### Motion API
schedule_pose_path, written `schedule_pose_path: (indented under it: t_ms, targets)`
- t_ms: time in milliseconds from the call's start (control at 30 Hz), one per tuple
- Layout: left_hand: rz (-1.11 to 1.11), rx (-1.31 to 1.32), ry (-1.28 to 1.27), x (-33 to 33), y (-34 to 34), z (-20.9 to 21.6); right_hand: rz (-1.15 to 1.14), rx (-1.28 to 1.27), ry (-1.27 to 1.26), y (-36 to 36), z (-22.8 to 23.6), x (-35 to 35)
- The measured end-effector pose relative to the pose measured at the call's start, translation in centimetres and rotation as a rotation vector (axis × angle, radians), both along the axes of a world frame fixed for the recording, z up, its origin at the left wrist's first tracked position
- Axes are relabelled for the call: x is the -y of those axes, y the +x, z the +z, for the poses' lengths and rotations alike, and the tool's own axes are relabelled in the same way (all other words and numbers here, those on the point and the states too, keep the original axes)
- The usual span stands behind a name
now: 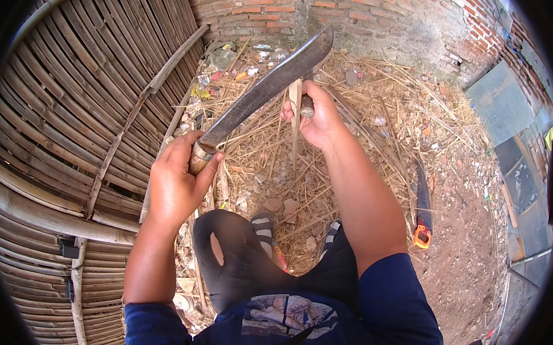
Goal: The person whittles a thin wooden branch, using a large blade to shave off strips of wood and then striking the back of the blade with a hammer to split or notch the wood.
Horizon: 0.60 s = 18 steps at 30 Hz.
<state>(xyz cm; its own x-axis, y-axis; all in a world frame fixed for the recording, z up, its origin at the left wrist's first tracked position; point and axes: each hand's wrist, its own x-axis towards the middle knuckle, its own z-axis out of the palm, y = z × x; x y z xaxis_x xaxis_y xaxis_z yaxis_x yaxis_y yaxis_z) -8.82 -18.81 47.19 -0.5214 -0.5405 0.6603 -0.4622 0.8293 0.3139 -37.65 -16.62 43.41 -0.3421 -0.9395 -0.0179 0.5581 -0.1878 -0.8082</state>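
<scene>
A machete (271, 86) with a long, dark, curved blade slants up to the right in front of me. My left hand (181, 171) is closed round its wooden handle (200, 158). Farther right, my right hand (321, 116) grips a short round wooden handle (307, 106). What that handle belongs to is mostly hidden; a grey sliver shows behind the machete's blade near the tip. A pale, pointed strip of wood (295, 108) hangs down beside this handle, against the right hand's fingers. The blade crosses the strip's upper end; whether they touch I cannot tell.
Straw and split sticks (377, 124) litter the ground between my feet and the brick wall (351, 21). A handsaw (423, 203) with an orange and black handle lies at the right. A bamboo slat wall (76, 102) stands at the left, grey sheets (502, 99) at the far right.
</scene>
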Motion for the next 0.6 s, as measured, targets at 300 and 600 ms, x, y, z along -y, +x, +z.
schedule_pose_path:
  t_ms: [300, 600]
  targets:
    - [0.01, 0.01, -0.028, -0.1, 0.3, 0.4, 0.055, 0.108, -0.06, -0.1, -0.5, -0.2]
    - [0.035, 0.039, -0.103, -0.7, 0.5, 1.2, -0.152, -0.199, 0.283, -2.6, -0.1, -3.0]
